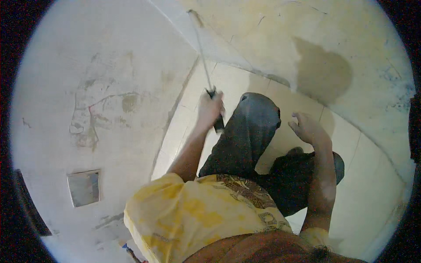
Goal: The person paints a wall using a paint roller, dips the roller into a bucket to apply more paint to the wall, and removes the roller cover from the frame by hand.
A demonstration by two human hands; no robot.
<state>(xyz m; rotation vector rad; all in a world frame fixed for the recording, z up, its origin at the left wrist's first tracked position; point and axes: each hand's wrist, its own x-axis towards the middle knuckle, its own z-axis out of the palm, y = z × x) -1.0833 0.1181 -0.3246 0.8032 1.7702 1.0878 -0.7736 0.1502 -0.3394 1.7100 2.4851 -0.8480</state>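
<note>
My left hand (211, 107) is wrapped round the black handle (218, 125) of a long thin-rod tool (204, 59). Its pale rod runs up from my fist and bends at the far end, beside a small brownish piece or mark close to the corner of the walls. Blur hides whether that end touches the wall and what kind of head it has. Held over my right leg, my right hand (309, 129) is empty, with its fingers loosely bent and apart.
A stained grey-white wall (123, 70) rises on the left, with a square pale plate (84, 188) on it. Ahead stands a yellowish wall (263, 30) with cracks and a shadow. Pale floor tiles (237, 79) lie beneath my bent legs (250, 131) in dark trousers.
</note>
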